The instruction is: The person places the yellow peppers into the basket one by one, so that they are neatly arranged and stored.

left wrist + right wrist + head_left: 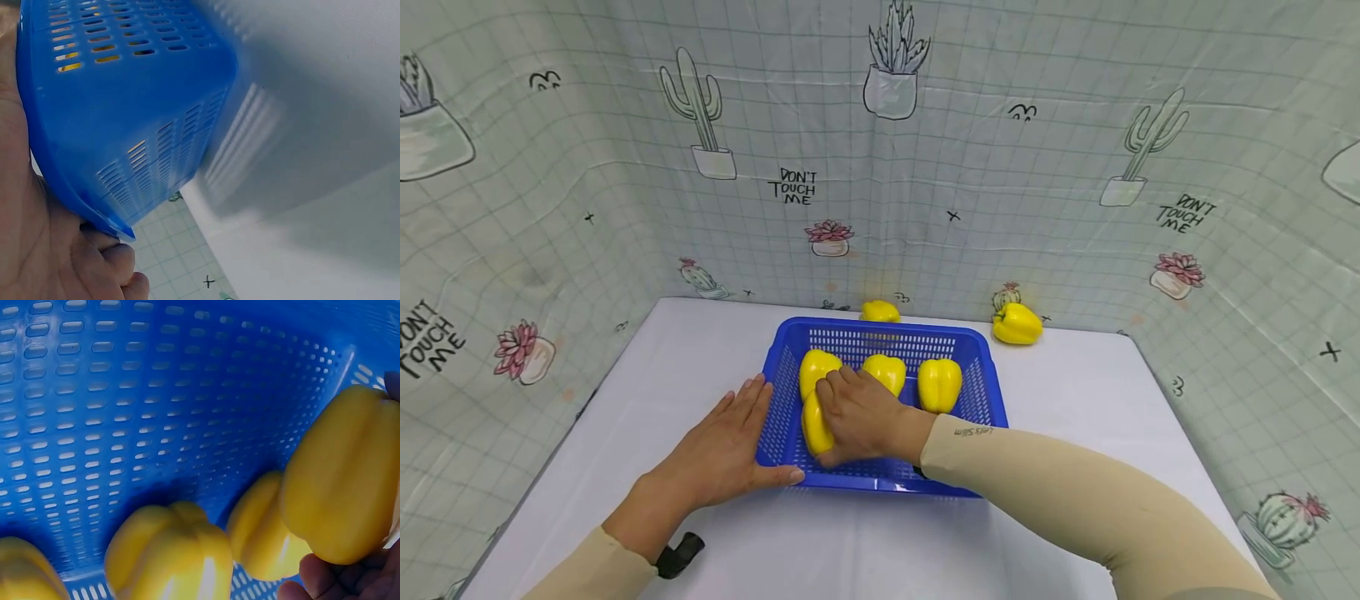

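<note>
A blue plastic basket with slotted walls stands on the white table. Inside it my right hand grips a yellow bell pepper near the left wall; the right wrist view shows this pepper between thumb and fingers. Three more yellow peppers are in the basket: one at the back left, a middle pepper and a right-hand pepper. My left hand rests against the basket's left rim, fingers extended and thumb over the front corner. In the left wrist view its palm lies along the rim.
Behind the basket sits a yellow pepper, partly hidden by the rim. Another pepper lies at the table's back right. A printed cloth hangs around the back and sides of the table.
</note>
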The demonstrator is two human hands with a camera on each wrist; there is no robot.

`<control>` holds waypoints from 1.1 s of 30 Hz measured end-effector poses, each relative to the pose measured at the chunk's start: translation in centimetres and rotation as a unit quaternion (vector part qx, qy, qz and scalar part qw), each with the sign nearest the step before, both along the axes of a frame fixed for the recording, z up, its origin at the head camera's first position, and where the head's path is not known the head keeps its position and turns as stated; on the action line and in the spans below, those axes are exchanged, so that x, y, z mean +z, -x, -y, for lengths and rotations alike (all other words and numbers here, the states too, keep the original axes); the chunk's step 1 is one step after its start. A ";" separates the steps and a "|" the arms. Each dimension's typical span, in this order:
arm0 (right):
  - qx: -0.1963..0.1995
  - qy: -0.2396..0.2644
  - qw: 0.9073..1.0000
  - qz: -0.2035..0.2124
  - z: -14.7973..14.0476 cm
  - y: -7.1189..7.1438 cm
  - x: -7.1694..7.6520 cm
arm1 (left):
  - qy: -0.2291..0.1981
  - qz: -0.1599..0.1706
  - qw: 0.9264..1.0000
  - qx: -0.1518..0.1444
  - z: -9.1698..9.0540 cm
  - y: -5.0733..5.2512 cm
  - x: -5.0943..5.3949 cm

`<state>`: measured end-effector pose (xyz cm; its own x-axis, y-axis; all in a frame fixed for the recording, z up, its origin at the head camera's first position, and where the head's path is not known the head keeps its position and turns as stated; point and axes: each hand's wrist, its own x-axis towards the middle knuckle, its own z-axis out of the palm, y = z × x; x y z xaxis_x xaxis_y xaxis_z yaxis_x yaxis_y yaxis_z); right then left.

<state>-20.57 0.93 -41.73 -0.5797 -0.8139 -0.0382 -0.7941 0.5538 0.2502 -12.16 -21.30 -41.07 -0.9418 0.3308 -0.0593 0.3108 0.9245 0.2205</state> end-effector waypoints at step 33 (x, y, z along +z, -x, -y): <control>-0.021 -0.051 0.997 0.054 1.7 -0.4 -1.3 | -0.007 -0.001 1.000 0.001 0.0 0.0 -0.1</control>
